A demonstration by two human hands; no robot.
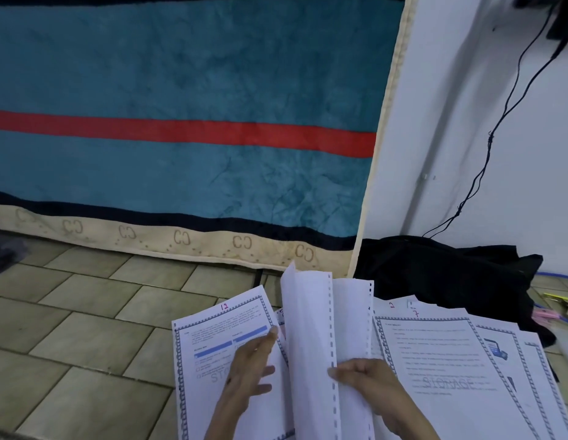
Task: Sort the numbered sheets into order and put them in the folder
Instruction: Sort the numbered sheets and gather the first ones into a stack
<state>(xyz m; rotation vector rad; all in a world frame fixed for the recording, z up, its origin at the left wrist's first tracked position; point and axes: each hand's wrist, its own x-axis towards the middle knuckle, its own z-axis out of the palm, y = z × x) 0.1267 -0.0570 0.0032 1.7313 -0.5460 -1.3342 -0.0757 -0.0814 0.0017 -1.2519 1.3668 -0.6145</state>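
Observation:
Printed sheets with dashed borders lie spread on the tiled floor at the bottom of the head view. A sheet marked 12 in red (212, 341) lies at the left. My left hand (250, 369) rests on it with straight fingers. My right hand (362, 379) pinches the edge of two upright sheets (311, 338) whose blank backs face me. Right of them lies a fan of sheets (441, 363), two with red numbers 2 and 7 at the top. No folder is in sight.
A teal blanket (181, 90) with a red stripe hangs along the back. A black cloth (444, 271) lies heaped by the white wall (498, 138), with a black cable (489, 147) running down. Yellow and pink items (558, 306) sit at the far right.

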